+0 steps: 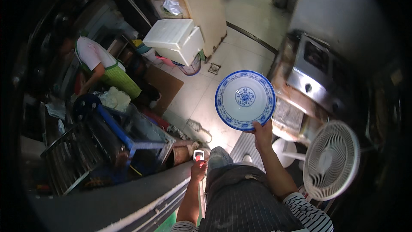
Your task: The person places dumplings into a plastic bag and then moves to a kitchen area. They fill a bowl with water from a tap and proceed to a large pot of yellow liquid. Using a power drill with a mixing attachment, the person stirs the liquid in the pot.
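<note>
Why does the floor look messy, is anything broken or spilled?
Nothing looks broken or spilled. The blue-and-white bowl held by the right hand looks whole and empty. One oddity: a cable lies loose on the floor tiles. The left hand holds a small white device.

Probably restaurant kitchen: steel stove [319,75].

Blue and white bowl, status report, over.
Right hand grips blue and white bowl by its near rim, held up. Left hand holds a small white object. White fan close right.
</note>
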Motion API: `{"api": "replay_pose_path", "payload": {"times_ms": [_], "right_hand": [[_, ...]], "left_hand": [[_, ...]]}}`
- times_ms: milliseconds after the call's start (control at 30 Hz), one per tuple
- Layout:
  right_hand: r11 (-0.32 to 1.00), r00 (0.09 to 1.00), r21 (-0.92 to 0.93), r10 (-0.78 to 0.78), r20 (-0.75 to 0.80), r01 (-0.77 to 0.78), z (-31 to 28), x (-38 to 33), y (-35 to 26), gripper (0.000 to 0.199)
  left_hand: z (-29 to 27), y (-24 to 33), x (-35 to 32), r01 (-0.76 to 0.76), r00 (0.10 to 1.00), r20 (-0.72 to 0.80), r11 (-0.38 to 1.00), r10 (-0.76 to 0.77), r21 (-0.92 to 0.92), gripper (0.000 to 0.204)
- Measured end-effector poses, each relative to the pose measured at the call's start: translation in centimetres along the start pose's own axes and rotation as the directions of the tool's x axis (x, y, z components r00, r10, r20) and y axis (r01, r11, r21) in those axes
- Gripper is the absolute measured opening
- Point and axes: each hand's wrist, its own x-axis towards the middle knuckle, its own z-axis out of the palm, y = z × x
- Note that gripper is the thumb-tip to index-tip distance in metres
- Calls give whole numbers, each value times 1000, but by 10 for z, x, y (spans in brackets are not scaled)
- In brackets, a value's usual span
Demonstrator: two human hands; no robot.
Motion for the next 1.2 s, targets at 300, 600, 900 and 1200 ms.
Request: {"api": "replay_pose_path", "payload": {"times_ms": [300,600,900,1200], "right_hand": [[978,978,-16,206,-6,-207,94,195,39,41],[964,963,-11,263,-59,-264,175,335,33,47],[945,931,-155,316,186,-289,334,512,79,37],[900,778,-106,421,466,-424,513,600,120,40]], "left_hand": [[-12,72,252,-95,985,-122,969,125,226,15],[-98,228,444,-209,964,-75,903,254,375,13],[-193,258,550,-50,955,-258,940,144,339,10],[-319,366,662,-60,894,-432,987,120,150,12]]}}
